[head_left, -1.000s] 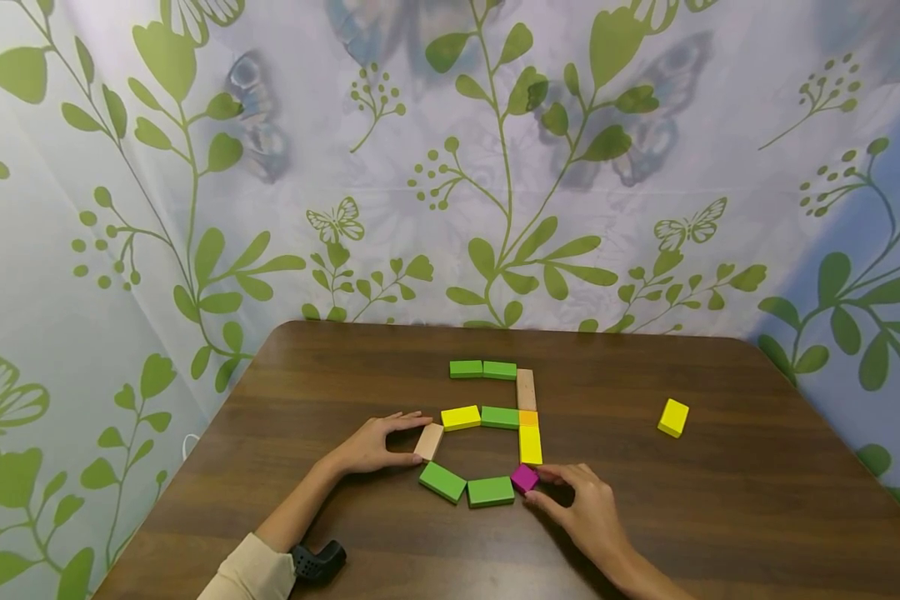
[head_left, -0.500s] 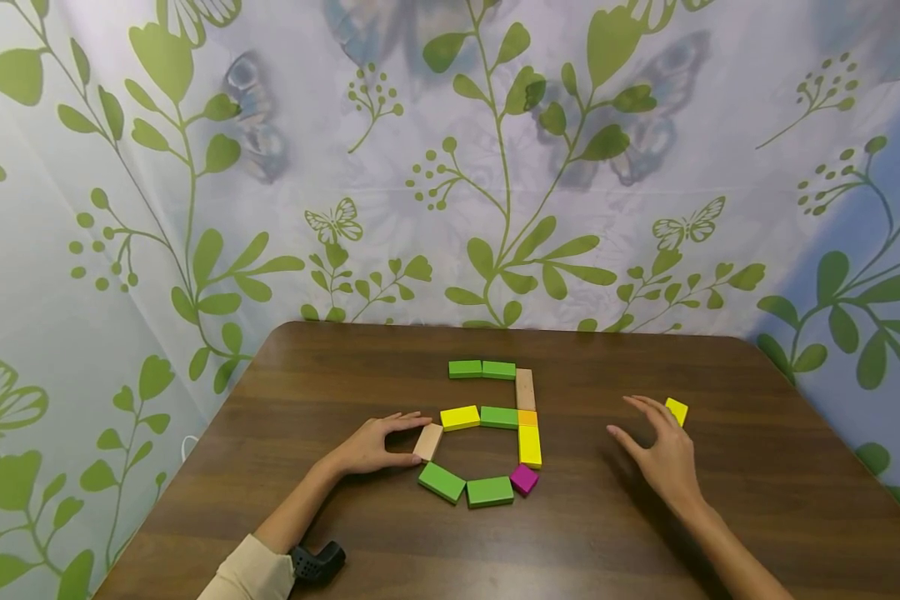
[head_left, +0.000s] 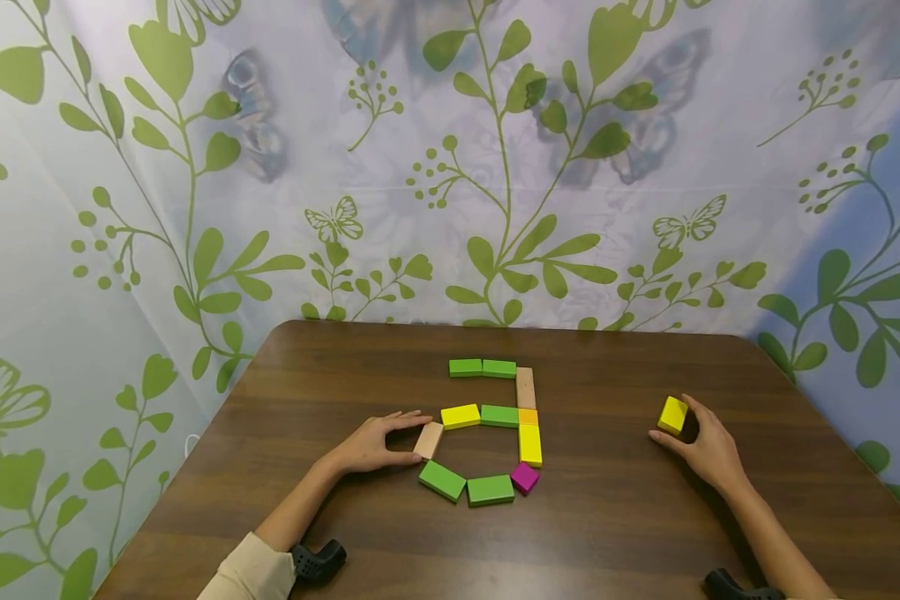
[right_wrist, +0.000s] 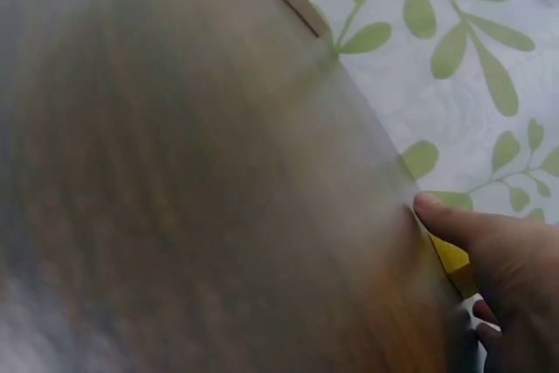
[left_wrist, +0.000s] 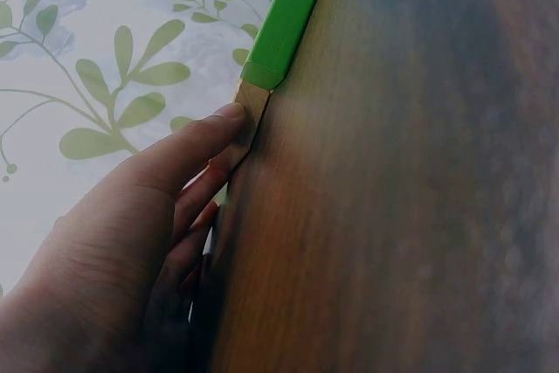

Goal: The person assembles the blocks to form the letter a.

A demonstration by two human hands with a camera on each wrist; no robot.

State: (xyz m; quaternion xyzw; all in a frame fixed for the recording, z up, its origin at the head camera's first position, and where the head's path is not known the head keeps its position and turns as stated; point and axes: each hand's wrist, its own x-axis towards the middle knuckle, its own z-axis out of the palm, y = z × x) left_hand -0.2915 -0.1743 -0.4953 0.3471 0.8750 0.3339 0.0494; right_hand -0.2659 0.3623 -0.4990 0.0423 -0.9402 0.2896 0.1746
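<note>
In the head view my left hand (head_left: 371, 443) pinches a plain wooden block (head_left: 428, 442) by its ends, thumb at the near end and index finger at the far one. The left wrist view shows a green block (left_wrist: 284, 28) beside that wooden piece. My right hand (head_left: 708, 450) curves round a yellow block (head_left: 672, 415) on the right, index finger at its far corner and thumb by its near side. Blocks form a curved outline: a plain upright piece (head_left: 525, 388), an orange block (head_left: 527, 417), another yellow block (head_left: 530, 445) and a magenta cube (head_left: 525, 477) run down its right side.
Two green blocks (head_left: 482, 368) make the top row; a yellow piece (head_left: 461, 416) and a green one (head_left: 499, 416) form the middle row. More green blocks (head_left: 490, 490) lie along the bottom. A leaf-patterned curtain (head_left: 450, 208) hangs behind the brown table (head_left: 600, 525).
My right hand has left the magenta cube, moved right across the table and come round the lone yellow block. The left hand stays on the wooden block.
</note>
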